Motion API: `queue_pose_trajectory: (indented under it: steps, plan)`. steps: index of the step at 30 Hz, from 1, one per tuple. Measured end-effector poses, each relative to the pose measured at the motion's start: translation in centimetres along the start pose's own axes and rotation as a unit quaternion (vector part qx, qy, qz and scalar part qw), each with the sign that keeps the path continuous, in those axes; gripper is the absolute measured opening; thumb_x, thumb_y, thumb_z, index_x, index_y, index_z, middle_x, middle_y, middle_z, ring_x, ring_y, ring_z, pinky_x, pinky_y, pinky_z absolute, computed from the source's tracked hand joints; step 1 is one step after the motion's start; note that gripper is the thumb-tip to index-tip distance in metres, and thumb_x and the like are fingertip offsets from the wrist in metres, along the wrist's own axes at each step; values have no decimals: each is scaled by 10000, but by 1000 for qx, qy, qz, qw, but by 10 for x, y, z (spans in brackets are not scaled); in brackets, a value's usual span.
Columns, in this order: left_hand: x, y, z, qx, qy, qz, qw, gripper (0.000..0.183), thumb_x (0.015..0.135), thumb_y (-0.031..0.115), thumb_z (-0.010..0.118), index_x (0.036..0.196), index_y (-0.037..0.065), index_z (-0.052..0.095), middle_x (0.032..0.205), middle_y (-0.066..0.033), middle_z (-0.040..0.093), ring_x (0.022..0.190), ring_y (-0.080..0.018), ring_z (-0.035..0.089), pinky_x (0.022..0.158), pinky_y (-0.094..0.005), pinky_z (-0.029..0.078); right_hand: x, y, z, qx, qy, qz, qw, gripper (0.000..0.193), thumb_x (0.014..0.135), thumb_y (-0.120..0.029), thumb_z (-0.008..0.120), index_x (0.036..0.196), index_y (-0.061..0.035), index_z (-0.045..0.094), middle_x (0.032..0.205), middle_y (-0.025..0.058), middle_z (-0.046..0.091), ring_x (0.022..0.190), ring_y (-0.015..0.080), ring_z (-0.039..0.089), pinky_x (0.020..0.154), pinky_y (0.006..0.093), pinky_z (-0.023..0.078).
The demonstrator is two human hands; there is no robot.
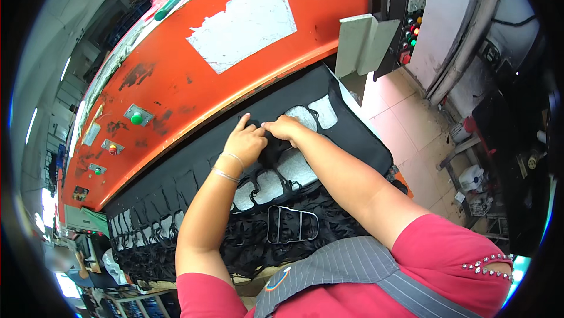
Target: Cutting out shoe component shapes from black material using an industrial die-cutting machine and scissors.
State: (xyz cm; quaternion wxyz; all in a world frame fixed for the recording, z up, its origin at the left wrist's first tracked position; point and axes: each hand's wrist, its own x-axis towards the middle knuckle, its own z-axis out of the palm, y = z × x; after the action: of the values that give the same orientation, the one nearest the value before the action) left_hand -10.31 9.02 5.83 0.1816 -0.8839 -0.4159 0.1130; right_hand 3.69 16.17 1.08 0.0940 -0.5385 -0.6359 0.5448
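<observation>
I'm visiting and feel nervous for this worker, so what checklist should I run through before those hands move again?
1. Bare left hand and bare right hand off the larger round green button on the orange painted machine: ok.
2. Wrists free of jewellery: not ok; thin silvery bangles circle the left wrist.
3. Thin grey metal-looking frame clear of both hands: ok; it lies on tangled black strips.
4. Flat black sheet without openings: not ok; pale surface shows through several.
5. Firm hold by the fingers: cannot tell.
</observation>
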Motion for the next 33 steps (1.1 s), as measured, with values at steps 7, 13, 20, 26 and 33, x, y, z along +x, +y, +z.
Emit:
queue_pose_trajectory:
  steps: [7,13,20,26,33]
  plan:
    - [27,10,10,23,-82,12,996,526,889,131,471,1403,234,425,1410,20,472,959,-143,607,1147,-419,254,11,38,6,526,-55,-54,847,735,922,-577,485,1268,71,497,1280,232,546,1199,265,500,1040,383,331]
    - [-1,18,33,-18,68,-38,997,443,845,96,495,1276,184,545,901,-6,608,856,-193,590,1073,-417,340,9,58,16,544,-104,-44,831,513,924,-532,533,990,-23,520,741,68,579,680,168,577,600,310,446]
    - [-81,26,57,-130,226,-112,959,243,652,19,617,846,149,687,763,-21,547,801,-214,566,995,-394,383,14,44,58,372,40,-42,926,280,841,-190,701,978,-35,512,698,32,541,512,127,492,450,290,385]
    - [-177,22,47,-180,255,-112,943,218,662,9,591,817,137,675,743,-25,527,790,-219,559,982,-395,379,26,12,92,40,286,-75,954,382,846,-256,663,1042,48,541,949,227,658,893,363,642,765,423,500]
    - [-218,15,50,-240,273,-152,919,282,583,-29,627,814,119,691,759,-21,568,802,-240,563,976,-409,379,4,-28,135,-233,376,-101,891,493,867,-442,617,1048,12,548,1012,248,656,942,382,640,870,450,465]
